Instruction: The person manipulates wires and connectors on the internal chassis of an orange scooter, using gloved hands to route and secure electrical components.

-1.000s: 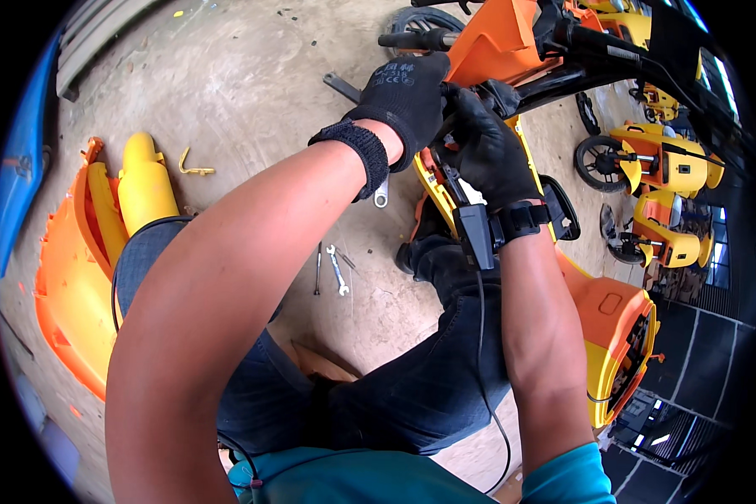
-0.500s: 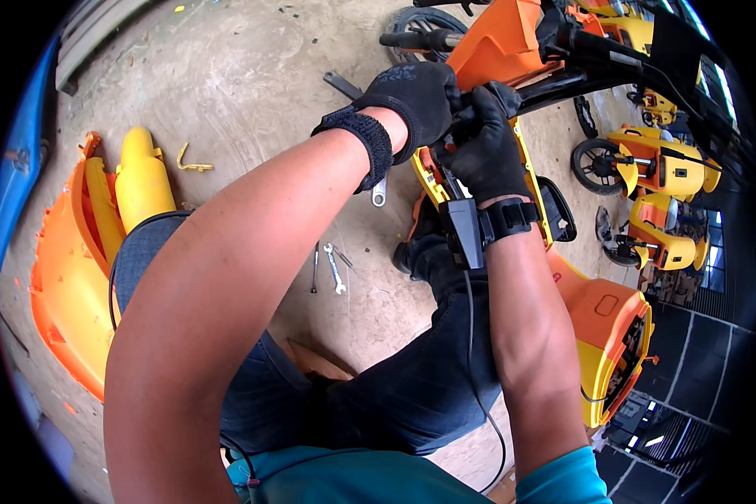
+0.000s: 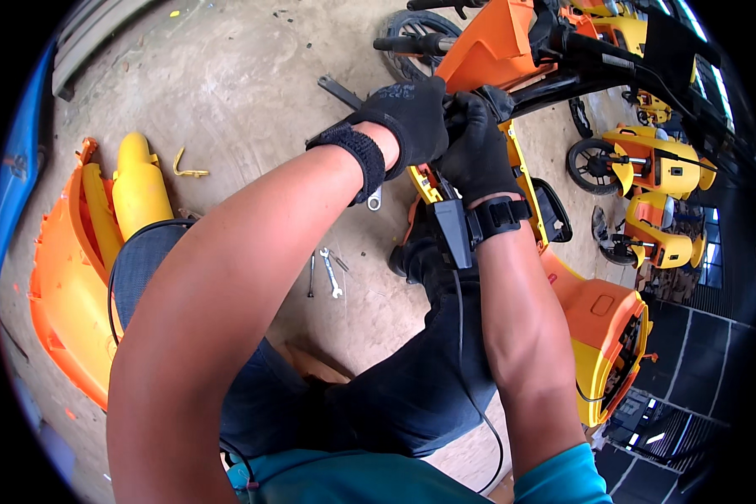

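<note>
Both my hands wear black gloves and meet at the partly stripped orange and yellow scooter [image 3: 489,52], near its black frame tube [image 3: 554,94]. My left hand [image 3: 412,119] is closed, its knuckles up and its fingertips hidden from above. Right beside it, my right hand [image 3: 477,155] is closed too, with bent fingers against dark parts. Whatever the two hands grip between them is covered by the gloves. Just below lies a yellow-edged body panel [image 3: 519,164]. A small black box [image 3: 454,231] with a cable sits at my right wrist.
On the concrete floor lie a combination wrench [image 3: 331,273], a ring-ended tool [image 3: 375,200] and a yellow bent bracket [image 3: 186,166]. Orange panels [image 3: 63,286] and a yellow fender [image 3: 139,181] rest at left. An orange-yellow body section [image 3: 601,307] stands at right. More yellow scooters [image 3: 659,164] are parked beyond.
My left hand has come down a little toward me and sits lower against the right hand. The right hand has shifted slightly left. Both stay closed at the scooter.
</note>
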The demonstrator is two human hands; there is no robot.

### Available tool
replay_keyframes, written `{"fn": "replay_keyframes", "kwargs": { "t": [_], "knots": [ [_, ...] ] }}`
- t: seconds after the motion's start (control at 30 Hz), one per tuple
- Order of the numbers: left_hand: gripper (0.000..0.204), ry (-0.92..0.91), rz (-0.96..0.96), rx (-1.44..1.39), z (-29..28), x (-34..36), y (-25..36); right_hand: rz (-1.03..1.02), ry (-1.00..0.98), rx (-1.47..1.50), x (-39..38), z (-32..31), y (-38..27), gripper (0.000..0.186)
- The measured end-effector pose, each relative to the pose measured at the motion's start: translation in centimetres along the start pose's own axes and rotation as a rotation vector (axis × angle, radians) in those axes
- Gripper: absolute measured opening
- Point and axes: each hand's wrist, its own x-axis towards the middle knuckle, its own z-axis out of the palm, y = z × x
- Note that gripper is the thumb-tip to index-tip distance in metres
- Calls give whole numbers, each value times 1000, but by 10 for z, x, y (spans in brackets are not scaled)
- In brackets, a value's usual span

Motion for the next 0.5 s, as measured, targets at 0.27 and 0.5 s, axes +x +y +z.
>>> {"fn": "replay_keyframes", "kwargs": {
  "t": [0.27,0.5],
  "knots": [
    [56,-8,81,-210,19,7,-10,-131,-224,-187,-5,-15,-4,52],
    [39,58,60,-266,17,17,-10,-79,-200,-107,-2,-10,-18,45]
  ]
}}
